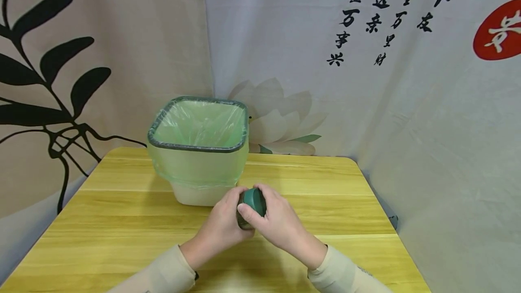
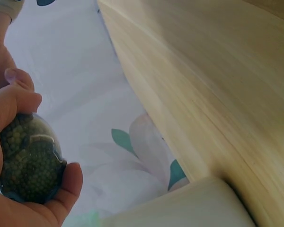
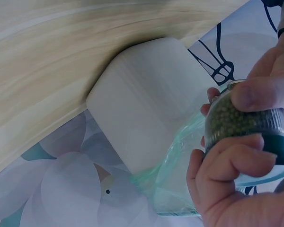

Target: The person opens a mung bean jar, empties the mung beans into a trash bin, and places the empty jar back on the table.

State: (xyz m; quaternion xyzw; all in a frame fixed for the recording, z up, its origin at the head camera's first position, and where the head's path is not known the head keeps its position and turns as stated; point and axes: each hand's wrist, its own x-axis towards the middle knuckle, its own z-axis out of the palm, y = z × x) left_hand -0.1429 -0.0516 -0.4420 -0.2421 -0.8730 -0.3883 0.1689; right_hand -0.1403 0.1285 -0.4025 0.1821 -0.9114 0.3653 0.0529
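Observation:
Above the table, both hands are on a small clear jar (image 3: 232, 116) filled with small round green grains that look like mung beans. Its teal-green lid (image 1: 255, 200) faces up toward the head camera. My left hand (image 1: 223, 221) grips the jar's body, fingers and thumb curved round the glass. The right hand (image 1: 281, 220) holds the lid end, thumb across its near side and fingers round the far side. In the left wrist view, the jar's rounded bottom (image 2: 31, 163) shows with the grains through it. The right wrist view shows the lid edge partly covered by fingers.
A pale waste bin (image 1: 195, 196) with a green plastic liner (image 1: 203, 166) and a dark rim stands behind the hands, left of centre. The wooden table (image 1: 333, 202) ends before cloth backdrops printed with leaves, a flower and writing.

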